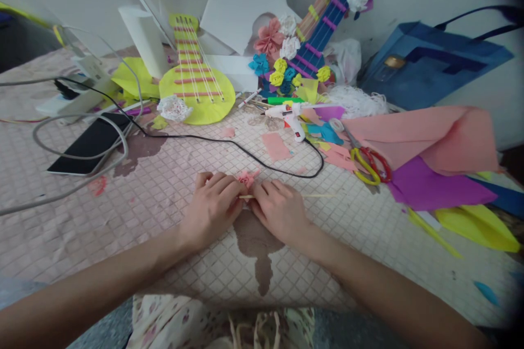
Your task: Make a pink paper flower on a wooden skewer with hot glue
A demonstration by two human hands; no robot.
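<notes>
Between my two hands is a small pink paper flower [246, 178], its petals crinkled and partly covered by my fingers. My left hand [216, 203] is closed at the flower's left side, with its fingertips on the paper. My right hand [281, 208] is closed on the other side, gripping a thin wooden stick [319, 196]. The stick lies level under the right fingers, its near end showing just below the flower and its far end sticking out to the right. Fingers hide how the flower and stick meet.
Beyond my hands lie a white glue gun [291, 119] with a black cord [229, 140] and scissors [371, 166]. Crepe paper sheets [421, 133] cover the right side. A yellow paper guitar [197, 92], a decorated blue guitar [315, 46] and a tablet [90, 144] stand or lie behind.
</notes>
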